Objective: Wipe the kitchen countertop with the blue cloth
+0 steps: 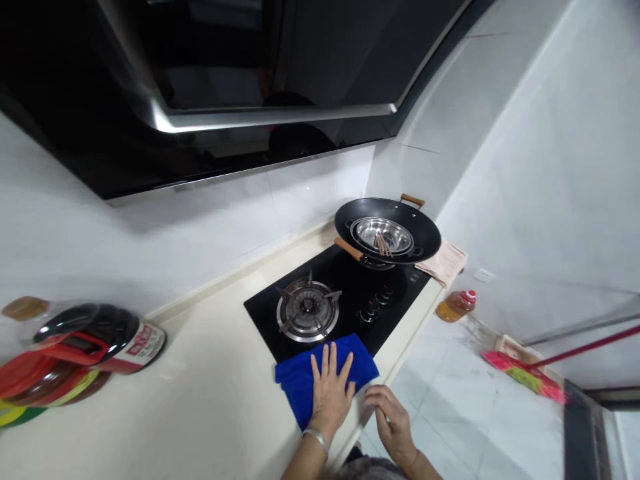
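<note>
My left hand [331, 392], with a silver bangle at the wrist, lies flat with fingers spread on a folded blue cloth [357, 357]. The cloth covers the near left corner of a black glass gas hob [350, 293] and part of the pale worktop. Just beyond my fingertips is the bare left burner [307, 309] with its metal pan support. My right hand [393, 423] hovers by the counter's front edge, to the right of the cloth, its fingers curled in and nothing visible in them.
A black wok [425, 230] with wooden handles sits on the far burner, holding a steel bowl [385, 230]. Dark sauce bottles [145, 343] stand at left. A range hood [240, 147] hangs above. An oil bottle [455, 307] and a broom [525, 373] are on the floor.
</note>
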{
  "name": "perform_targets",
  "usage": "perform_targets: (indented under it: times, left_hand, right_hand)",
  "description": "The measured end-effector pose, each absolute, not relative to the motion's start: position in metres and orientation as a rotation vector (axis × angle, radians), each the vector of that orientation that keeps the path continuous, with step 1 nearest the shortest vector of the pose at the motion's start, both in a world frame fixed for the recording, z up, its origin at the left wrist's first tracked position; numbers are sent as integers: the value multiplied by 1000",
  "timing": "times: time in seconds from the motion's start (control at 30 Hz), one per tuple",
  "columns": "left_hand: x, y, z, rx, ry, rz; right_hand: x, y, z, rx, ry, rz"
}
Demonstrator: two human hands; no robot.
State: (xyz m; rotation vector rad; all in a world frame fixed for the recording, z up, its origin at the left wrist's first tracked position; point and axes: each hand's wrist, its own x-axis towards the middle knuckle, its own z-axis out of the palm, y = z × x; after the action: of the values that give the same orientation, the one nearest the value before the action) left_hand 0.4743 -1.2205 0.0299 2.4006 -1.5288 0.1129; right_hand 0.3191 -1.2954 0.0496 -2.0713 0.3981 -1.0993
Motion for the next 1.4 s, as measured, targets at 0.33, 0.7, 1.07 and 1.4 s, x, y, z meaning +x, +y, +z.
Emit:
perform_targets:
  times: [0.33,0.7,1.07,1.4]
  left_hand:
    - [492,-1094,40,2505,-1514,82]
    - [509,-894,27,2858,-921,443]
    - [538,-919,30,2829,-805,303]
    - [659,-1039,41,2693,-783,61]
  right_hand:
    - [349,-1260,49,-2081,153,-950]
    - [378,-1219,17,-2430,152,-868]
    - [373,-1219,1,-2602,256,-751]
    - [376,-1217,0,-2592,330,-753]
